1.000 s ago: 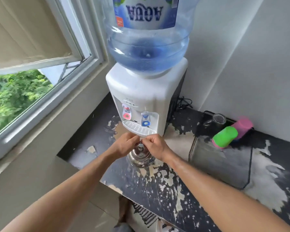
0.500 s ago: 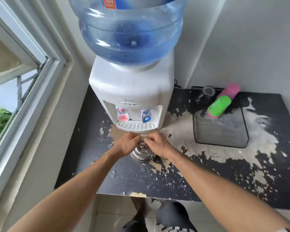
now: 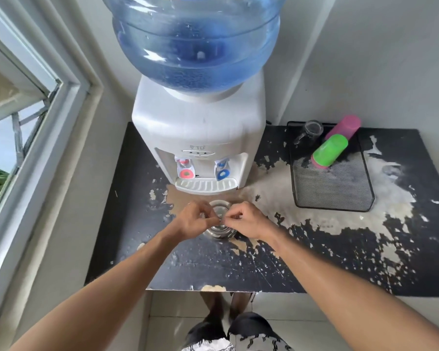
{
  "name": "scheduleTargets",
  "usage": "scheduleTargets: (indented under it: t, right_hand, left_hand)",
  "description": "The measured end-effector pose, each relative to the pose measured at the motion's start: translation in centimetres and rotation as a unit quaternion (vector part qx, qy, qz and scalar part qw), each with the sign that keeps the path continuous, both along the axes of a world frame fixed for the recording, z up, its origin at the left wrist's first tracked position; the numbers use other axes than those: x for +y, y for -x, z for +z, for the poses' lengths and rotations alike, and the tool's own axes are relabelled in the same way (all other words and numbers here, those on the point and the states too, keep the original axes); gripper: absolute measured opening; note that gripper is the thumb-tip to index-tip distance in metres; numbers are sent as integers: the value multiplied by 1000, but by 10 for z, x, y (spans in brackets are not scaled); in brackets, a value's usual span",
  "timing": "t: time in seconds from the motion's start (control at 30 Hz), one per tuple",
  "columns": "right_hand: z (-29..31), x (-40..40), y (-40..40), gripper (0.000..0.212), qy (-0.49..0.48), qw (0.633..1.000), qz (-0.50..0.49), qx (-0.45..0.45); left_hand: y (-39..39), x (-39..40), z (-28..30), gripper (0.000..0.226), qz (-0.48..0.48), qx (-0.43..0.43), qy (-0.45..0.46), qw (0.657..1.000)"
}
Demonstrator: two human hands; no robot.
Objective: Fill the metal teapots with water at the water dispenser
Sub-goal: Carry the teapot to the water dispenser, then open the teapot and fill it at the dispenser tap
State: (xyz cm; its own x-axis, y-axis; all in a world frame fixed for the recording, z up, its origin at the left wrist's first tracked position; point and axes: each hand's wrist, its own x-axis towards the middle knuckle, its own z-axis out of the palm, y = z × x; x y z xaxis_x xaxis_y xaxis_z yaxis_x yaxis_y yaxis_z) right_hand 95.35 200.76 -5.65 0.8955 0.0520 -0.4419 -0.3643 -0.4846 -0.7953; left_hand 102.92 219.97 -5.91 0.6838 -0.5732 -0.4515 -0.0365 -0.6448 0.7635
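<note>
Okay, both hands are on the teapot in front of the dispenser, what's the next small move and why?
Probably lift the teapot forward and up under the blue tap. It sits on the table just short of the drip tray, not beneath either spout, and the left hand and right hand are pinched together over its top. Whether a lid is on cannot be told.

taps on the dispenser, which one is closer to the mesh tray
The blue tap, on the right side of the dispenser front. The red tap sits to its left, farther from the mesh tray that holds the cups.
</note>
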Motion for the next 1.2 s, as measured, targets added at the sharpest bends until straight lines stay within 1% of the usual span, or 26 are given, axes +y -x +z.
scheduleTargets:
  t: [0.07,0.1,0.13,0.23,0.3,0.37,0.43,0.47,0.53,0.57,0.63,0.73,0.87,1.03,1.13,1.2]
  right_hand:
    - [0,-1,3,3,12,999,35,-16]
    - [-2,-1,6,4,29,998,51,-26]
    - [-4,0,8,8,59,996,63,-35]
    - [-17,7,18,18,135,988,63,-49]
    - [-26,13,22,24,156,984,44,-70]
    - [-31,17,20,27,165,981,4,-98]
    - [-34,17,13,27,175,976,-31,-125]
    - [-34,17,10,31,178,975,-29,-131]
    - [-34,17,4,46,172,977,-2,-122]
    - [-33,17,2,50,166,980,11,-113]
    - [-34,19,1,46,153,983,19,-98]
    - [-35,19,1,32,145,986,19,-84]
    - [-34,16,-2,21,139,987,33,-73]
    - [-32,15,-6,23,151,984,58,-71]
    - [-30,14,-10,30,164,982,69,-69]
    - [-30,12,-11,30,176,977,89,-78]
  left_hand:
    - [3,4,0,8,-19,-10,-13,1000]
    - [5,6,-2,9,-26,-24,-23,999]
    - [7,7,-3,19,-36,-49,-35,998]
    - [13,12,-11,77,-58,-119,-68,989]
    - [16,13,-17,104,-49,-136,-73,987]
    - [17,14,-23,118,-38,-134,-75,987]
    - [15,14,-28,125,-28,-123,-75,989]
    - [14,13,-29,128,-26,-117,-75,990]
    - [12,14,-31,131,-27,-98,-66,993]
    - [12,14,-31,130,-31,-87,-56,994]
    - [12,15,-33,122,-32,-66,-33,997]
    - [13,11,-32,105,-21,-54,-25,998]
    - [12,6,-29,100,-24,-67,-34,997]
    - [8,3,-23,101,-58,-95,-55,992]
    - [7,2,-21,100,-63,-106,-63,990]
    - [7,2,-21,100,-58,-106,-66,990]
